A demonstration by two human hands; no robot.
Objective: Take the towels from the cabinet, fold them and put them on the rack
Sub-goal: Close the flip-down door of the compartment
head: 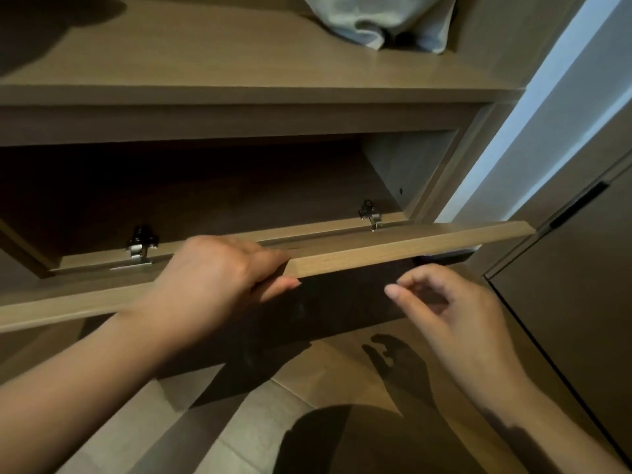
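A pale cloth (369, 22), bunched and grey-white, possibly a towel, is lying at the top of the frame, right of centre, on an open wooden shelf (205, 56). Below that shelf the cabinet (205, 186) is standing open across the middle of the frame. Its inside is lying in deep shadow, so what it is holding cannot be told. Its flap door (393, 249) is hanging outward from two metal hinges, one (142, 246) at centre left and one (369, 213) right of centre, and its light wooden edge is running across the frame, rising toward the right. The left hand (212, 278), at the centre of the frame, is gripping that edge, with the fingers curled over the top and the thumb pressing from beneath. The right hand (455, 309), lower right of centre, is hovering just below the edge without touching it, its fingers loosely curled and holding nothing. Its shadow (400, 364) is falling on the tiled floor (246, 422) at the bottom of the frame. At the right edge a tall brown door (581, 319) with a dark recessed handle (578, 206) is standing.
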